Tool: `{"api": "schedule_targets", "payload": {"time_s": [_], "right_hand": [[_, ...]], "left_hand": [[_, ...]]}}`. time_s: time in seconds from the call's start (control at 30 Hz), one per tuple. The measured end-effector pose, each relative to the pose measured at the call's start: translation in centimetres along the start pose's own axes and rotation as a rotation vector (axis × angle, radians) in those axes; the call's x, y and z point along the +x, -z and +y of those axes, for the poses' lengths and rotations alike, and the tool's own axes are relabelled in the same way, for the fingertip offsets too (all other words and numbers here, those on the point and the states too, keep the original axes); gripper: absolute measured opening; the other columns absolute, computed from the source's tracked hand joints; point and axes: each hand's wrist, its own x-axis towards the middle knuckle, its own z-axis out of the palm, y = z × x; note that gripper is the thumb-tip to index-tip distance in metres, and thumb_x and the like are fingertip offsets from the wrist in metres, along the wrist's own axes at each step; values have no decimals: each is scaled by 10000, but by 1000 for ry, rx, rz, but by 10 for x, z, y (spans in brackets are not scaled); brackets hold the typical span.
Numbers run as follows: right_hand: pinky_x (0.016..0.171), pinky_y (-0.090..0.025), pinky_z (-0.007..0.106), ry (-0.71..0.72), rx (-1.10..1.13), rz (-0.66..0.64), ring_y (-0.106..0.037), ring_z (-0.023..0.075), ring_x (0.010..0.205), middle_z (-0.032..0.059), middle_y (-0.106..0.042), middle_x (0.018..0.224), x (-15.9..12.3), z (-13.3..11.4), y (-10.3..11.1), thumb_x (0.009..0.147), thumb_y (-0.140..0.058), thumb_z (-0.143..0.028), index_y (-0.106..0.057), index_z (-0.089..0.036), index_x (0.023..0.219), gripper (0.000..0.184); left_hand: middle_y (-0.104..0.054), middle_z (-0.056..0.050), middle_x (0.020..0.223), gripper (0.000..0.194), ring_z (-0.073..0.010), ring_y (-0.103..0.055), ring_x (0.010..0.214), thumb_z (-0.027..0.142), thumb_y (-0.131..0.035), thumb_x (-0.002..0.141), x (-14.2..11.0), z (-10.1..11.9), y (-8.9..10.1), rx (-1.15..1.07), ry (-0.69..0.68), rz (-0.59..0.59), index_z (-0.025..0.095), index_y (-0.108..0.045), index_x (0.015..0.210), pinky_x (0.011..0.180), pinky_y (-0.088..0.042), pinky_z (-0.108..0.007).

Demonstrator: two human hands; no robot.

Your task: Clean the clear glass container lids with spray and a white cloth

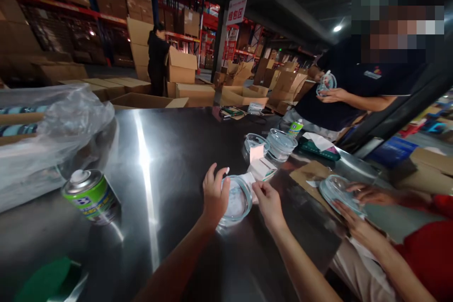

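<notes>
A round clear glass bowl (pixel 236 199) rests on the metal table in front of me. My left hand (pixel 215 196) lies against its left side, fingers spread and thumb along the rim. On the other side, my right hand (pixel 268 200) is pinched close to the rim; what its fingertips hold, if anything, is too small to make out. A white sheet or flap (pixel 248 180) lies between the bowl and my right hand. Just beyond it stands a small white box (pixel 262 168) with its flap raised. Behind are a single glass bowl (pixel 255 143) and stacked glass bowls (pixel 281 144).
A green spray can (pixel 92 196) stands at left, near a plastic-wrapped carton (pixel 31 127). A second can (pixel 295 127) is at the back. At right, a co-worker's hands (pixel 364 203) hold a glass bowl (pixel 338 191) over cardboard. Another person (pixel 368 85) stands behind holding one.
</notes>
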Motion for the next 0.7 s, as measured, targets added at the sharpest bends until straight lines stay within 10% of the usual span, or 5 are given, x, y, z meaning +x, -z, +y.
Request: {"api": "schedule_targets", "payload": {"time_s": [0.33,0.7], "right_hand": [[799,-412,321,69,222,197,-508,198,813,35,-573,797,-29,-60,-8,779,-616,-464,-585,-205,697,273],[608,-385,253,-97,431,-4,-471,149,640,-7,-555,674,-37,-70,-9,743,-666,-520,-635,-185,719,337]], "left_hand": [[-610,-101,1241,284,-233,-622,1058,350,-492,862,0,48,34,-605,311,-125,184,-718,821,893,-513,-338],[-600,-78,1203,241,-221,-588,1099,350,-513,824,-3,50,28,-531,247,-113,217,-713,829,857,-515,-289]]}}
